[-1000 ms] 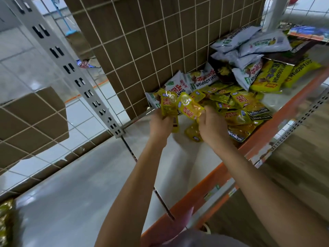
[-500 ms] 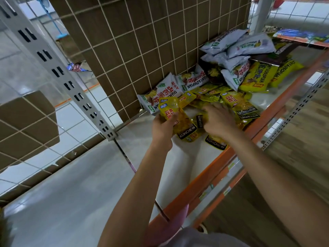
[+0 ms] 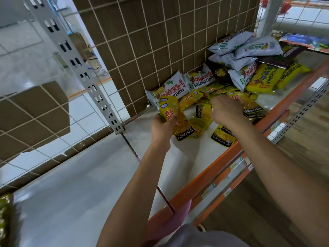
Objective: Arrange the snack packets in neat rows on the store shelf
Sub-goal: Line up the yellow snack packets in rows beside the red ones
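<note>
head view: left hand (image 3: 162,126) grips yellow packets (image 3: 169,111), right hand (image 3: 225,111) pinches small packet (image 3: 203,111); white bags (image 3: 175,88) heaped behind.

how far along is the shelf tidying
Nothing looks rowed yet. In hand: the left hand grips a few yellow KONCHEW packets; the right hand is at the loose pile. Left: that pile and the white SHANYAOPIAN bags heaped by the wire grid.

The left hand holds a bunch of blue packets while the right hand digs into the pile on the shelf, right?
Not quite: the head view shows the packets in the left hand are yellow, not blue. The right hand is indeed in the pile on the shelf.
</note>
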